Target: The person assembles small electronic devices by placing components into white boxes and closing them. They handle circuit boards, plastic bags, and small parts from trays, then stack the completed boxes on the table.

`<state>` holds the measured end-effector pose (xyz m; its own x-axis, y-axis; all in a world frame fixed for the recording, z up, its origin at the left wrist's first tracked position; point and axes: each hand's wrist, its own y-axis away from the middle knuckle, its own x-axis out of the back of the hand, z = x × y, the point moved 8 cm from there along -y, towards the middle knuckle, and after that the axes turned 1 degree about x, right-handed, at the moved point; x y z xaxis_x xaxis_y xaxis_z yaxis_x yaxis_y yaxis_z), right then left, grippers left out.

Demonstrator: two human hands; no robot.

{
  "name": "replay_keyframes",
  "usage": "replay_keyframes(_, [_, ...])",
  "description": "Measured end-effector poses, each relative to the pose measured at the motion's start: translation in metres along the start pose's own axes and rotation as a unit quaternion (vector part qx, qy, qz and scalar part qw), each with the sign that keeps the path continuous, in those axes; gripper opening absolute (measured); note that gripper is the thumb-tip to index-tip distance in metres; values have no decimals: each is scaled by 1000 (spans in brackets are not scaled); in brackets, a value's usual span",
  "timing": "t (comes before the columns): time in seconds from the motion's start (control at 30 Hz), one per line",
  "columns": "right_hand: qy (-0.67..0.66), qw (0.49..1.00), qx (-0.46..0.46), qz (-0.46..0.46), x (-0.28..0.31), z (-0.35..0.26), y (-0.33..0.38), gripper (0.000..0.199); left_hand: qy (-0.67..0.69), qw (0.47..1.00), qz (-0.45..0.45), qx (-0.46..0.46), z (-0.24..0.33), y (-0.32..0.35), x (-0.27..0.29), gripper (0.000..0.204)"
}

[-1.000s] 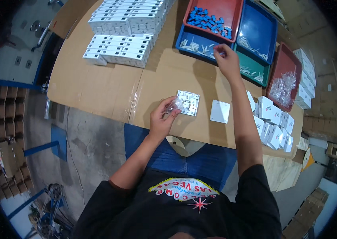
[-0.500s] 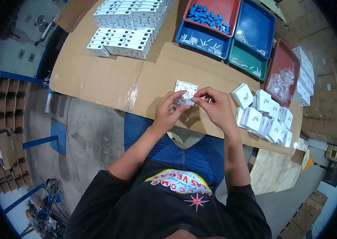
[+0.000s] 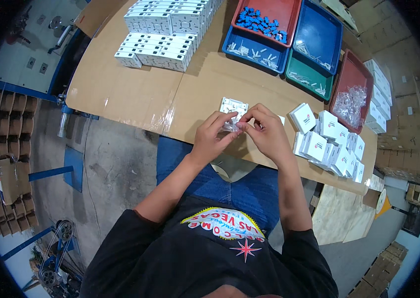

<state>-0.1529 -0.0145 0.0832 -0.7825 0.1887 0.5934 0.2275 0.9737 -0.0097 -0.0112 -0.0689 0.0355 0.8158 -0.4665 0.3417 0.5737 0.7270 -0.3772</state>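
Near the table's front edge, a small clear plastic piece (image 3: 230, 126) is between my two hands. My left hand (image 3: 210, 140) grips it from the left, thumb and fingers closed around its side. From the right, my right hand (image 3: 266, 130) pinches at its edge; whatever is between those fingertips is too small to make out. Just beyond my fingers lies a white square plate (image 3: 233, 106) with openings in it, partly covered by the hands and the clear piece.
White square units (image 3: 162, 57) are stacked at the back left. Trays at the back right hold blue parts (image 3: 262, 24), white pins (image 3: 254, 53) and clear plastic pieces (image 3: 353, 102). Small white boxes (image 3: 326, 139) are heaped right of my hands. The cardboard-covered table (image 3: 135, 94) curves at its left.
My hands have drawn closer together over the clear piece, and the right fingertips now meet it lower down. The whole view has shifted slightly.
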Motion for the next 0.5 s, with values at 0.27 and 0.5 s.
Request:
replay_keyframes(0.27, [73, 997, -1, 30, 0, 2, 3, 14, 85, 994, -36, 59, -12, 5, -12, 29])
replay_keyframes(0.5, [57, 998, -4, 8, 2, 8, 0, 15, 309, 916, -117, 228, -44, 20, -35, 32])
